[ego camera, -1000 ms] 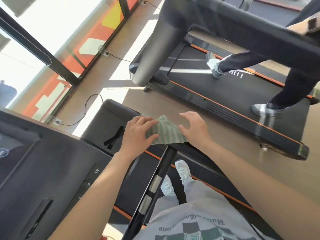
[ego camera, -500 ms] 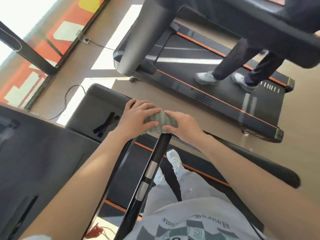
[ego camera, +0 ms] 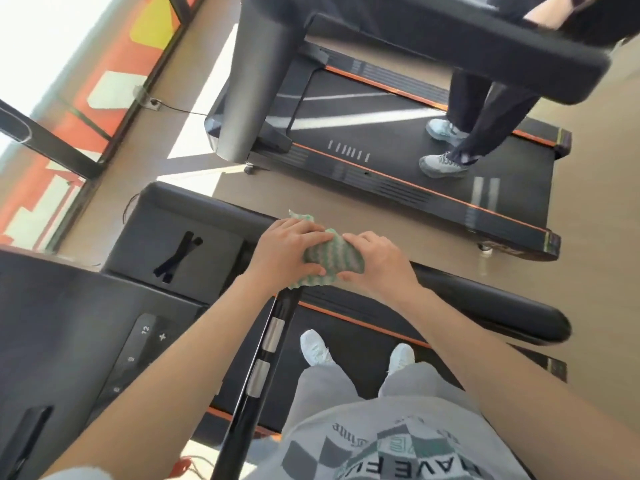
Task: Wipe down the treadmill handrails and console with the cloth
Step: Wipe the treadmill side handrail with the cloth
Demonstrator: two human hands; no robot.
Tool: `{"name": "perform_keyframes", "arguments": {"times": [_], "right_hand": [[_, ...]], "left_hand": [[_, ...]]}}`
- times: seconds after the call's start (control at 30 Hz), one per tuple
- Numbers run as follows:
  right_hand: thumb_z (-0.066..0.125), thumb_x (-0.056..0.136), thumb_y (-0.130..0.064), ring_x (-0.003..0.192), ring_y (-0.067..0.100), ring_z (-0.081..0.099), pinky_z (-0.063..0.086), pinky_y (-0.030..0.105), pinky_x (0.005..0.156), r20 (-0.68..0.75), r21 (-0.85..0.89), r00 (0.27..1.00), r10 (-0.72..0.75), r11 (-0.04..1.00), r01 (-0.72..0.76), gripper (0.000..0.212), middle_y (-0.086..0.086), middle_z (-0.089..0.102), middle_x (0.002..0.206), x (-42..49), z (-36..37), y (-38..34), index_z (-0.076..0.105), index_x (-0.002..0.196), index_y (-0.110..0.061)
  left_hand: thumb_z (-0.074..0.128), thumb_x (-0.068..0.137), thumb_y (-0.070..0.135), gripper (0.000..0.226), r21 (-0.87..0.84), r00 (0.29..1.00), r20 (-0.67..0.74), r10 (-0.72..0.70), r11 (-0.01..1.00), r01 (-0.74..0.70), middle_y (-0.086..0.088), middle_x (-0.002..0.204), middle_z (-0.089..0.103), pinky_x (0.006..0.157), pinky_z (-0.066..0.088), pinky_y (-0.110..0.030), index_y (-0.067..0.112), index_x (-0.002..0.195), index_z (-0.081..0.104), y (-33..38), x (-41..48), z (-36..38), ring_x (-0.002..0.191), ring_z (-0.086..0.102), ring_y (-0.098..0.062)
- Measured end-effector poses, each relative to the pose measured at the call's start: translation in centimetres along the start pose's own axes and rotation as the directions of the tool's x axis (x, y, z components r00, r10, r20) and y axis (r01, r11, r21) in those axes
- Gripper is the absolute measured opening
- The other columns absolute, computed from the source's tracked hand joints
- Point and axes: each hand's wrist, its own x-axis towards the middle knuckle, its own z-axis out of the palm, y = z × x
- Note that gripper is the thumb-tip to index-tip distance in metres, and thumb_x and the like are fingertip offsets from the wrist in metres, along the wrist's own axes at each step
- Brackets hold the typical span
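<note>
- Head view: my left hand (ego camera: 287,247) curls its fingers over the green-and-white cloth (ego camera: 330,261), thumb pinching it from below.
- My right hand (ego camera: 377,261) grips the same cloth from the other side, fingers bent round its edge.
- The cloth is bunched between both hands, right at the far end of the black handrail bar (ego camera: 270,344) with its two silver pads.
- The console (ego camera: 69,323) lies to my left, its number keys showing under my left forearm.
- The padded side handrail (ego camera: 491,306) runs off past my right wrist.
- On the next treadmill (ego camera: 398,181), another person's grey shoes (ego camera: 443,164) stand on the belt.
</note>
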Motion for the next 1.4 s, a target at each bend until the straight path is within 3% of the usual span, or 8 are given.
{"name": "perform_keyframes", "arguments": {"times": [0.23, 0.47, 0.73, 0.93, 1.1, 1.2, 1.4], "right_hand": [[0.078, 0.081, -0.052, 0.116, 0.025, 0.056, 0.044, 0.038, 0.097, -0.008, 0.015, 0.999, -0.031, 0.999, 0.032, 0.076, -0.002, 0.06, 0.133, -4.2, -1.6, 6.1, 0.049, 0.147, -0.025], [0.086, 0.071, -0.048, 0.103, 0.027, 0.063, 0.052, 0.043, 0.086, -0.133, -0.059, 0.991, -0.026, 0.998, 0.018, 0.076, 0.0, 0.067, 0.118, -9.2, -2.3, 12.5, 0.061, 0.135, -0.018], [0.092, 0.063, -0.046, 0.105, 0.027, 0.066, 0.047, 0.046, 0.102, -0.283, -0.089, 0.959, -0.014, 0.996, -0.012, 0.076, 0.002, 0.07, 0.119, -14.9, -3.2, 20.0, 0.066, 0.128, -0.015], [0.092, 0.064, -0.044, 0.116, 0.025, 0.063, 0.043, 0.048, 0.108, -0.326, -0.029, 0.944, 0.054, 0.997, -0.067, 0.078, 0.003, 0.068, 0.126, -18.2, -3.7, 24.4, 0.065, 0.131, -0.014], [0.093, 0.064, -0.039, 0.122, 0.025, 0.061, 0.04, 0.048, 0.11, -0.369, 0.087, 0.921, 0.124, 0.991, -0.098, 0.082, 0.004, 0.065, 0.135, -20.1, -3.6, 27.2, 0.062, 0.135, -0.013], [0.093, 0.067, -0.03, 0.129, 0.024, 0.056, 0.036, 0.043, 0.113, -0.351, 0.253, 0.917, 0.191, 0.962, -0.103, 0.085, 0.005, 0.058, 0.144, -21.2, -3.0, 28.5, 0.057, 0.142, -0.012], [0.086, 0.079, -0.015, 0.139, -0.003, 0.041, 0.028, 0.011, 0.115, -0.181, 0.702, 0.909, 0.376, 0.696, -0.148, 0.075, -0.015, 0.046, 0.146, -23.9, -2.6, 30.3, 0.054, 0.146, -0.017]], "left_hand": [[0.098, 0.049, 0.041, 0.076, -0.012, 0.997, -0.072, -0.014, 1.0, 0.013, 0.008, 0.118, 0.072, 0.096, 0.049, -0.039, 0.027, 0.12, 0.075, 5.4, 0.8, 3.0, 0.107, 0.066, -0.022], [0.099, 0.046, 0.04, 0.077, 0.003, 0.99, -0.135, 0.051, 0.999, -0.051, 0.007, 0.115, 0.073, 0.094, 0.045, -0.037, 0.024, 0.117, 0.076, 12.5, 2.4, 6.9, 0.103, 0.067, -0.022], [0.097, 0.049, 0.041, 0.071, 0.021, 0.977, -0.17, 0.126, 0.992, -0.124, 0.006, 0.115, 0.074, 0.093, 0.044, -0.036, 0.023, 0.115, 0.077, 20.3, 4.4, 11.2, 0.103, 0.067, -0.02], [0.095, 0.054, 0.046, 0.07, 0.027, 0.981, -0.111, 0.157, 0.988, -0.155, 0.008, 0.118, 0.073, 0.092, 0.047, -0.035, 0.024, 0.118, 0.075, 25.0, 5.8, 13.3, 0.105, 0.067, -0.018], [0.093, 0.058, 0.048, 0.07, 0.07, 0.98, -0.059, 0.189, 0.98, -0.184, 0.007, 0.121, 0.072, 0.093, 0.046, -0.034, 0.024, 0.121, 0.074, 28.0, 6.7, 14.2, 0.106, 0.067, -0.017], [0.093, 0.058, 0.046, 0.072, 0.086, 0.978, -0.031, 0.206, 0.975, -0.203, 0.005, 0.122, 0.072, 0.093, 0.047, -0.035, 0.023, 0.123, 0.073, 29.6, 7.2, 14.7, 0.107, 0.066, -0.019], [0.087, 0.07, 0.05, 0.07, 0.14, 0.963, 0.044, 0.267, 0.952, -0.271, 0.002, 0.127, 0.07, 0.095, 0.049, -0.039, 0.024, 0.132, 0.067, 32.3, 8.2, 15.8, 0.113, 0.065, -0.022]]}}
